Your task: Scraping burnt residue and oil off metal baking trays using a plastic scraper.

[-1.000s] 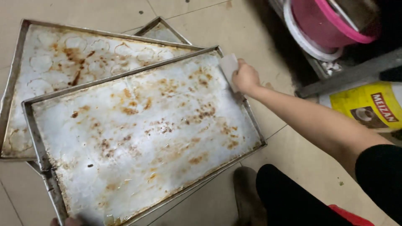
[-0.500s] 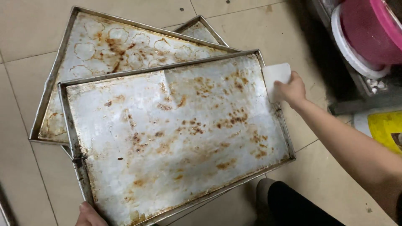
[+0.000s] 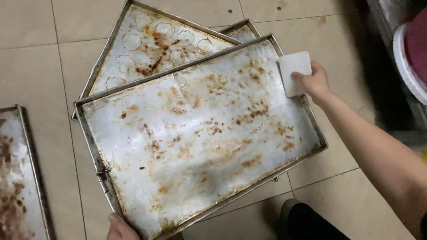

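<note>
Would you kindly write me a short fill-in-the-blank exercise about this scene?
1. The right hand holds a white ____ at the top tray's far corner.
2. The left hand grips that tray's ____ corner.
3. The top tray lies on a ____ of other trays.
4. Another tray lies on the tiled ____ at the picture's left edge.

Missing words: scraper; near; stack; floor

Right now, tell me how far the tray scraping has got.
Done: nothing looks clean. In hand: the right hand holds a white scraper at the top tray's far corner; the left hand grips its near edge. Left: brown baked-on spots across that tray, the stained tray beneath and another tray on the floor.
</note>
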